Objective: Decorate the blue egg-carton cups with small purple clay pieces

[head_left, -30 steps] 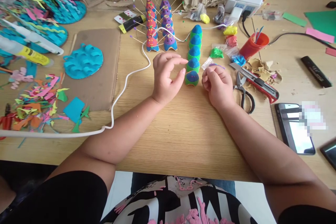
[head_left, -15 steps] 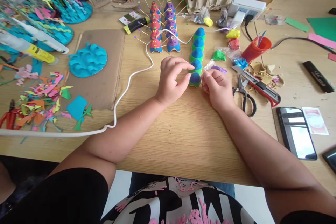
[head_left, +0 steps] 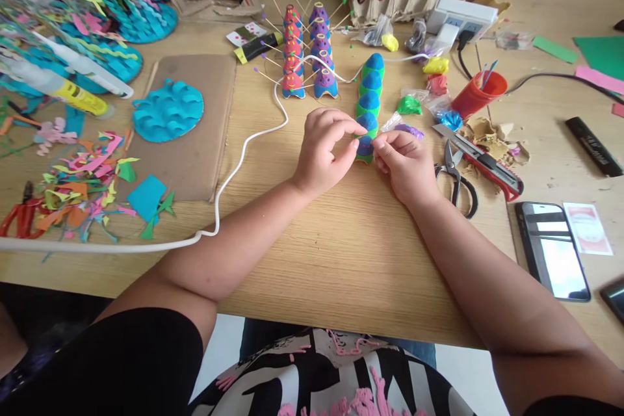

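Note:
A green and blue egg-carton caterpillar (head_left: pixel 369 103) lies lengthwise in front of me, made of several domed bumps. My left hand (head_left: pixel 327 153) is at the left of its near end. Its forefinger reaches the side of the second bump, and the thumb is held apart beside the front bump. At the right of that front bump, my right hand (head_left: pixel 407 166) has thumb and forefinger pinched together. Whatever may be between those fingertips is too small to make out. A red caterpillar (head_left: pixel 293 55) and a purple caterpillar (head_left: pixel 322 55), stuck with toothpicks, stand farther back.
A white cable (head_left: pixel 248 140) crosses the table at left, near a cardboard sheet (head_left: pixel 214 123) and paper scraps (head_left: pixel 82 188). At right lie clay in bags (head_left: pixel 408 104), scissors (head_left: pixel 454 175), a box cutter (head_left: pixel 487 162), a red cup (head_left: pixel 480 92) and a phone (head_left: pixel 553 250).
My right hand's pinched fingertips have come slightly left, onto the edge of the front bump. My left hand keeps nearly the same pose. The whole view has shifted a little.

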`<act>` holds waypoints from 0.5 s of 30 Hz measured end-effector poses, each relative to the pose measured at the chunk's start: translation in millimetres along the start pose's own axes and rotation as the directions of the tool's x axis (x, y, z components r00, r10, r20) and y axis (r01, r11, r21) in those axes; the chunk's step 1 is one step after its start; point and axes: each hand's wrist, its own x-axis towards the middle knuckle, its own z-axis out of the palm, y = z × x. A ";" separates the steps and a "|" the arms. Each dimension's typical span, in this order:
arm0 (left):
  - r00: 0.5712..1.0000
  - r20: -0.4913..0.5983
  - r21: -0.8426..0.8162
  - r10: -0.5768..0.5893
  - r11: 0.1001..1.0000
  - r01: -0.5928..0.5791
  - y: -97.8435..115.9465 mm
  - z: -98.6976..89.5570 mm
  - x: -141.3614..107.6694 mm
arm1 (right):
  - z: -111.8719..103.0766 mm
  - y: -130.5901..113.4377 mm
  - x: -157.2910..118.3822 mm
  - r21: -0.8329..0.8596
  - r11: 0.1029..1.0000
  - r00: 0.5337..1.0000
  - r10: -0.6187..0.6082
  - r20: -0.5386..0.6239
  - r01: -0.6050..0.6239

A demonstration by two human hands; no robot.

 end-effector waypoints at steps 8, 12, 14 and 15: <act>1.000 0.000 0.000 -0.007 1.000 0.007 0.1 0.3 0.4 | -2.1 3.0 3.1 -0.009 1.000 0.999 -0.027 -0.039 0.027; 1.000 0.007 -0.004 -0.006 1.000 0.006 -0.2 0.7 0.4 | -2.3 5.1 3.4 -0.009 0.999 0.997 -0.045 -0.069 0.045; 1.000 0.003 0.000 -0.004 1.000 0.004 0.2 0.6 0.4 | -2.1 4.7 3.3 -0.016 0.999 0.997 -0.037 -0.074 0.036; 1.000 0.002 0.000 -0.001 1.000 0.001 0.4 0.4 0.5 | -2.0 4.1 3.3 -0.018 0.999 0.997 -0.028 -0.073 0.027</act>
